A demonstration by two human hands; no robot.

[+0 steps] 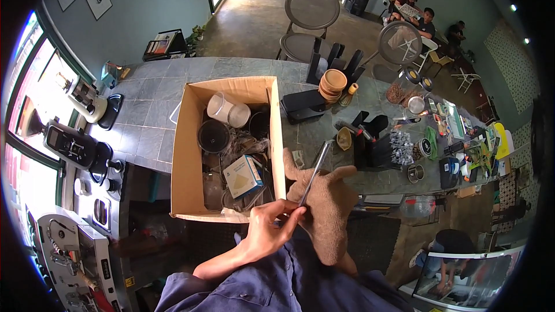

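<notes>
My left hand (270, 226) pinches the lower end of a thin metal rod (319, 164) between thumb and fingers. The rod slants up and to the right across my right hand (325, 205), which is covered by a brown knitted glove with its thumb and fingers spread. The rod lies against the gloved palm, and the fingers are not curled around it. Both hands hover just in front of an open cardboard box (186, 156) on the stone counter (147, 110).
The box holds a clear plastic jar (226, 110), a black round lid (213, 136), a small white carton (243, 175) and cables. Stacked terracotta bowls (333, 84), black stands and jars crowd the counter to the right. A grinder (70, 144) stands on the left. People sit far back right.
</notes>
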